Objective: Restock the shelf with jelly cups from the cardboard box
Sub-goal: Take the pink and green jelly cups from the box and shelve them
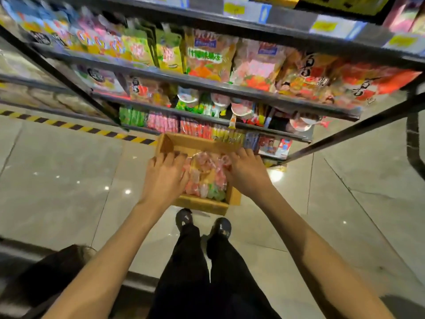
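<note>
Two hands reach down into the cardboard box (199, 143), which sits on the tiled floor (57, 180) at the foot of the shelf (230, 88). Within the box, the left hand (164, 178) lies palm down with fingers spread against the left side of a clear bag of jelly cups (203, 178); the right hand (247, 173) presses the bag's right side the same way. Both touch the bag, yet whether either has closed on it I cannot tell, since the fingertips are lost among the wrapping. The cups inside show pink, orange, white and green, and their lids are too blurred to read.

Behind the box, the shelf's lower tiers carry loose jelly cups and packs of coloured sticks; higher tiers hold large snack bags (207, 58) printed with Chinese characters that motion blur leaves unreadable. Yellow price tags (324, 26) on the upper rail are likewise illegible. Left of the box, a yellow-and-black hazard stripe (76, 127) runs across the floor. Nearer than the box, two dark shoes (202, 223) and black trousers stand below the forearms.
</note>
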